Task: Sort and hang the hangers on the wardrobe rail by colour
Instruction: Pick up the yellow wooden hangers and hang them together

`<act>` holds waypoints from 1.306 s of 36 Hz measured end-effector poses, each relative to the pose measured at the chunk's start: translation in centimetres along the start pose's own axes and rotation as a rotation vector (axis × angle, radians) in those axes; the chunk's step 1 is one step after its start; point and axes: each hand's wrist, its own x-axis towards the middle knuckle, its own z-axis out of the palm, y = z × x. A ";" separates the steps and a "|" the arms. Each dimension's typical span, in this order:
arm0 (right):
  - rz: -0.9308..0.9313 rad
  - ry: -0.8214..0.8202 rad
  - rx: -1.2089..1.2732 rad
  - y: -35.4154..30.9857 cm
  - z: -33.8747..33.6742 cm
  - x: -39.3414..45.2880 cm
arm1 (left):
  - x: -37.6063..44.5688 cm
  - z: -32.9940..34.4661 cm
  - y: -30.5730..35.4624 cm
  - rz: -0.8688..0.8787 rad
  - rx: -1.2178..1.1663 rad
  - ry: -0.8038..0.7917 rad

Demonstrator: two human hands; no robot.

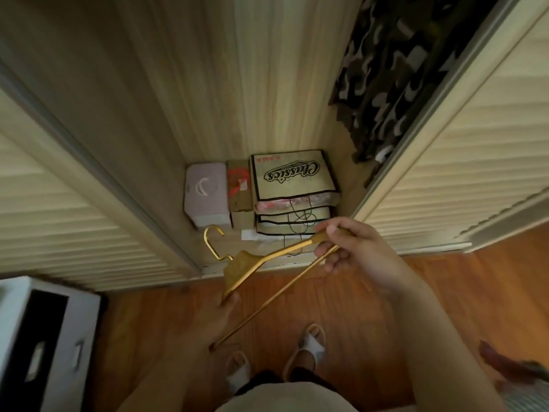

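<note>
Hanger: a gold hanger [261,263] is held level above the wooden floor [371,307], in front of the open wardrobe [237,84].
Right hand [350,248]: one shoulder end is pinched between thumb and curled fingers.
Left hand [219,313]: the other shoulder is touched from below; how the fingers lie cannot be told.
Axis: the long axis runs from lower left to upper right, and the hook [212,242] is turned toward the wardrobe.
Rail: no rail is shown; it is judged to lie above the view.
Room: open space is seen between the louvred doors [74,203]; a dark patterned garment [401,69] hangs at the right, boxes [267,188] lie below.
</note>
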 end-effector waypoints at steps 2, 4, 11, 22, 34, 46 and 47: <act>-0.010 0.078 0.104 0.6 -0.8 0.4 | -0.8 0.1 1.3 -0.019 -0.041 -0.065; -0.007 0.212 0.222 1.7 -1.5 0.9 | -0.6 0.6 1.5 -0.074 -0.101 -0.059; 0.120 0.358 0.091 4.8 -1.9 1.6 | 0.5 0.9 3.7 -0.149 -0.531 0.026; 0.231 -0.148 -0.190 4.2 3.8 0.5 | 0.6 4.3 10.4 -0.048 -0.989 -0.051; 0.077 0.038 -0.520 5.0 4.6 2.4 | -1.5 4.8 13.3 0.201 -0.367 -0.170; -0.154 0.521 -0.456 -8.7 -0.2 2.8 | -6.6 -10.4 28.7 0.946 0.156 0.546; -0.202 0.534 -0.460 -10.7 -0.2 2.7 | -7.8 -12.6 31.0 1.063 0.180 0.648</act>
